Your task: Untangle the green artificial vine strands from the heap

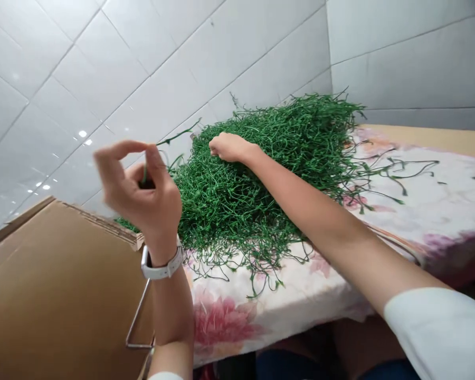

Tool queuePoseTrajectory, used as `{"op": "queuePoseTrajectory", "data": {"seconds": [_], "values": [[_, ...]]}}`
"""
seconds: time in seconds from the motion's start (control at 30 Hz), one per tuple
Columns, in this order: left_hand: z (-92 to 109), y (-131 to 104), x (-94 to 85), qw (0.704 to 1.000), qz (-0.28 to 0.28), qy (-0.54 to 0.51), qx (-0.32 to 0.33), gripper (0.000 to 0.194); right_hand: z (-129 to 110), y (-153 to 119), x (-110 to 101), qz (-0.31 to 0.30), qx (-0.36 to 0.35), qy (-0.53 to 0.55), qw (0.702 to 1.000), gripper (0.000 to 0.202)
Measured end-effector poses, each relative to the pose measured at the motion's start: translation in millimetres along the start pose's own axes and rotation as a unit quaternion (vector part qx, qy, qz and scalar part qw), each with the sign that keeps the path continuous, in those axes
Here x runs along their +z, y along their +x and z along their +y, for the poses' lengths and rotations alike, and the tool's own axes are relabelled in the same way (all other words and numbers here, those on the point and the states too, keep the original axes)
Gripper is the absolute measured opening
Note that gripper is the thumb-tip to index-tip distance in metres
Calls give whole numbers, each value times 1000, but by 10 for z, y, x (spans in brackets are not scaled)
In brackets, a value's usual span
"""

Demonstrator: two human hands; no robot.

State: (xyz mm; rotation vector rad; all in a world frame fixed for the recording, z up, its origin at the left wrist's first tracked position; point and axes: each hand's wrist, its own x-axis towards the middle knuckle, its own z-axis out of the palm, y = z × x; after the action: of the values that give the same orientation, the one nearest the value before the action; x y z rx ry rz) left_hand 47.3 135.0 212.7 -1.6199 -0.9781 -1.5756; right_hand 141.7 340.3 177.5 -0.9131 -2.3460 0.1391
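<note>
A large heap of thin green plastic stems (237,184) lies on a flower-patterned cloth. Raised at the heap's left side is my left hand (138,184), with a white watch on the wrist. Its thumb and index finger pinch a green stem (176,137) that sticks out to the right, and the other fingers are curled. My right hand (231,148) rests at the top of the heap with its fingers closed; what they hold, if anything, is hidden.
A big cardboard box (63,290) stands at the lower left beside a bent metal rod (136,322). White tiled walls (182,68) rise behind. Loose stems (396,169) lie on the floral cloth (301,311) at the right.
</note>
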Motion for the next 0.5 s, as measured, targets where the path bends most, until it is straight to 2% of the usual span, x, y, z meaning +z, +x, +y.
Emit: {"op": "queuePoseTrajectory", "data": {"seconds": [0.1,0.17,0.23,0.33,0.5], "values": [[-219,11,25,989,-85,-53,-108,13,9,-6,-90,22,6,-7,1000,28],[-376,27,4,979,-106,-79,-155,15,-103,-27,-206,30,-11,6,999,34],[-474,49,-46,976,-102,-91,-171,17,-262,-85,-337,38,-40,38,998,35],[-517,80,-127,977,-79,-89,-179,18,-515,-239,-517,49,-97,106,988,17],[-565,99,-185,982,-52,-40,-177,20,-813,-477,-684,-1,-184,197,963,13]]}}
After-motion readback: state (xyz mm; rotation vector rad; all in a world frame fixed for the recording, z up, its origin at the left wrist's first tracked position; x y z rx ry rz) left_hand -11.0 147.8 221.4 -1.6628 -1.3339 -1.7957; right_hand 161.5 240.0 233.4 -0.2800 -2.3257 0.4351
